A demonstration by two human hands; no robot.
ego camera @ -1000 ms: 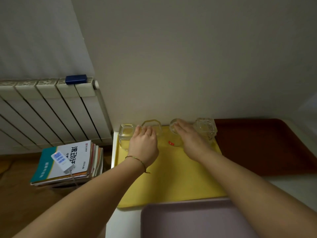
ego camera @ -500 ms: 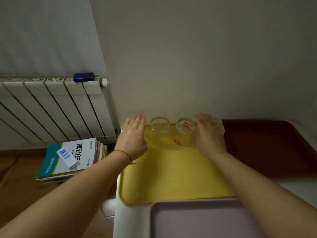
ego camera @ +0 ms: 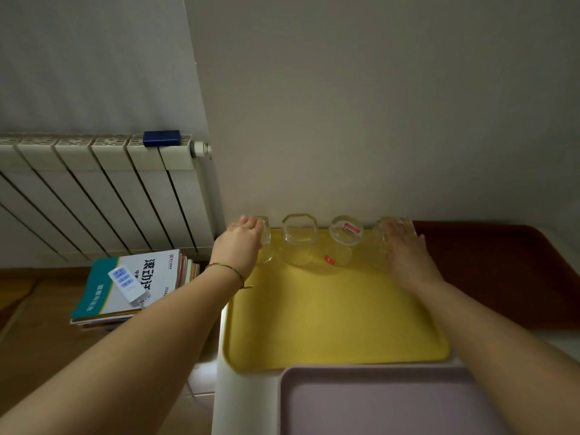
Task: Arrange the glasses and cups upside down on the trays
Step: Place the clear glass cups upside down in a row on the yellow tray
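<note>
Four clear glasses stand in a row along the far edge of the yellow tray, close to the wall. My left hand curls round the leftmost glass. Beside it are an eight-sided glass and a round glass with a red-and-white label on its upper face. My right hand lies over the rightmost glass, fingers across its top and thumb at its right side. Both outer glasses are partly hidden by my hands.
A dark red tray lies to the right of the yellow one and a lilac tray lies nearer to me. Left of the white table stand a radiator and a book stack with a white power strip on top.
My hands left the two middle glasses and spread outwards: the left one went to the leftmost glass, the right one to the rightmost glass. The camera view shifted to the left.
</note>
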